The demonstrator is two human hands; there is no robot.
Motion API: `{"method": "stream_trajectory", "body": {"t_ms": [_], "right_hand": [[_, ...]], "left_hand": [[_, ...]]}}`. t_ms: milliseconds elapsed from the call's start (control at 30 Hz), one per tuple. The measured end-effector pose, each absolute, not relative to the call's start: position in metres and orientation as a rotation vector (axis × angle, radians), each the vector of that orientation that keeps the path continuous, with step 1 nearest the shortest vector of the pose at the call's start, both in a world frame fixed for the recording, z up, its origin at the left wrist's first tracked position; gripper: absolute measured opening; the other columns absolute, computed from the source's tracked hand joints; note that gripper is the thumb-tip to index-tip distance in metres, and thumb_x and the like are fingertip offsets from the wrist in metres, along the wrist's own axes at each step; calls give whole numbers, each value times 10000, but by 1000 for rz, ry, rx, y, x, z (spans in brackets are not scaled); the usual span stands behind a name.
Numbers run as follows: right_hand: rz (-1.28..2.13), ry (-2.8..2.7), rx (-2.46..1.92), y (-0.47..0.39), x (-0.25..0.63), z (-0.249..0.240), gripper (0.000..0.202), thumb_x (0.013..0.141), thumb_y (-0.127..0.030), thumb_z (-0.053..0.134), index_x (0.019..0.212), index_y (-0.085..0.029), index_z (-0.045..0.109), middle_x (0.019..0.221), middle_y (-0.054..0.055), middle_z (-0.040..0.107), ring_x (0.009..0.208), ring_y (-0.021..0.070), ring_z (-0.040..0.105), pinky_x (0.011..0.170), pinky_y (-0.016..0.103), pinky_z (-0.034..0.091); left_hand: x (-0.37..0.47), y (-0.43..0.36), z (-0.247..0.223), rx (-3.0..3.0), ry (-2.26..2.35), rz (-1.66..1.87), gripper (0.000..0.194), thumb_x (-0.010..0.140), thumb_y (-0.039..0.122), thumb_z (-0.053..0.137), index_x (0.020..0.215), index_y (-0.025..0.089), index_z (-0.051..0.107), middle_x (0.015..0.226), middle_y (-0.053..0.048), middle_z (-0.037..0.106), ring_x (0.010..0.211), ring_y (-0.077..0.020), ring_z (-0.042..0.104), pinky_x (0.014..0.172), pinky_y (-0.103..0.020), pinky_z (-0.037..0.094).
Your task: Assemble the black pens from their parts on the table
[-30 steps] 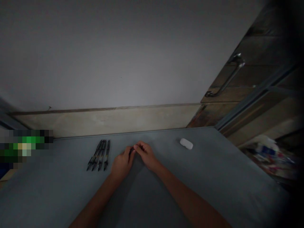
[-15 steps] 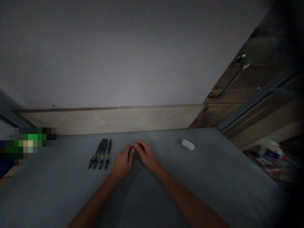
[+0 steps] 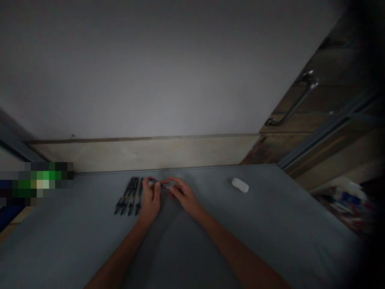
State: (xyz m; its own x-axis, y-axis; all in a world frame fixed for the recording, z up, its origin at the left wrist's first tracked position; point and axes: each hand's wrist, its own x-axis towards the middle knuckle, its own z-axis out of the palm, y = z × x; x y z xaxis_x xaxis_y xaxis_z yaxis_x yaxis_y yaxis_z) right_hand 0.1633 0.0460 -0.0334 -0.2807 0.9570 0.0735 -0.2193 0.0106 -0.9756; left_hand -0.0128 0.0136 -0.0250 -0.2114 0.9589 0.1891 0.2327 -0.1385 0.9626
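My left hand (image 3: 151, 202) is closed on a dark pen part (image 3: 153, 180), held nearly level above the table. My right hand (image 3: 185, 197) pinches the other end of a thin, light piece (image 3: 165, 186) that stretches from the dark part between the two hands. Its exact shape is too small to tell. Several black pens (image 3: 131, 194) lie side by side on the table, just left of my left hand, which partly covers the rightmost one.
A white rounded case (image 3: 240, 185) lies on the grey table (image 3: 258, 233) to the right. Behind stands a pale wall (image 3: 165, 152). A metal handle (image 3: 296, 102) is at the upper right, and a blurred heap of items (image 3: 345, 200) sits beyond the table's right edge.
My hands have moved apart, my left hand shifting left toward the pens. A thin light piece now shows between them. The view has shifted slightly.
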Motion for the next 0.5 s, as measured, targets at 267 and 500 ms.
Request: {"method": "stream_trajectory", "body": {"t_ms": [267,500], "right_hand": [[1561,-716,-770,64,173,-35,426,772,-582,1060,809,-233,819,676,-38,680,675,156,548,687,333,456],[1663,-561,-685,70,178,-38,495,789,-543,1083,735,-250,687,811,-16,734,836,193,680,775,325,560]], "left_hand": [[-19,18,-25,1472,1396,1229,710,982,969,588,896,281,740,847,-133,793,753,-275,720,702,-455,527],[-5,9,-21,1838,1368,1171,708,1037,895,585,694,301,761,674,-125,730,650,-272,684,654,-473,472]]}}
